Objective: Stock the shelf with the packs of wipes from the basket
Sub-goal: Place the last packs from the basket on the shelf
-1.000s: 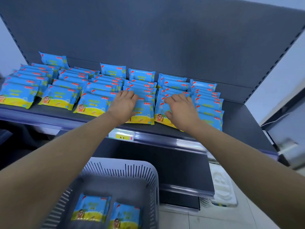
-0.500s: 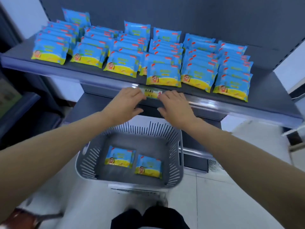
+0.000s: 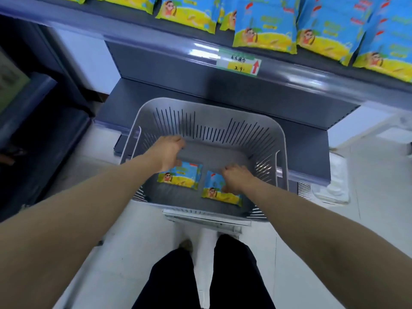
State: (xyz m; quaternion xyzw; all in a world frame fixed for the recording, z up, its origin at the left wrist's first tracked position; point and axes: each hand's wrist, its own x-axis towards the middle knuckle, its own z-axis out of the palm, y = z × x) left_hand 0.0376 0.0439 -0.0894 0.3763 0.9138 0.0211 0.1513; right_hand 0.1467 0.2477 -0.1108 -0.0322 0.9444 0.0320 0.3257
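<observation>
A grey slotted basket (image 3: 209, 103) stands on the floor in front of the shelf, with two blue-and-yellow packs of wipes lying flat on its bottom. My left hand (image 3: 167, 154) hovers over the top left corner of the left pack (image 3: 181, 177), its fingers spread and loosely bent. My right hand (image 3: 234, 177) is down on the right pack (image 3: 219, 195), fingers curled at its top edge and thumb on its face. Several more packs (image 3: 265, 25) lie in rows on the upper shelf (image 3: 156, 40), at the top of the view.
A price tag (image 3: 239, 63) with a red arrow sits on the shelf's front rail. A lower dark shelf (image 3: 124, 97) juts out behind the basket. Another rack (image 3: 33, 130) stands at the left. My legs (image 3: 200, 275) stand on the pale tiled floor.
Both hands have dropped from the packs on the shelf, past the front rail, into the basket. The view has tilted down with them.
</observation>
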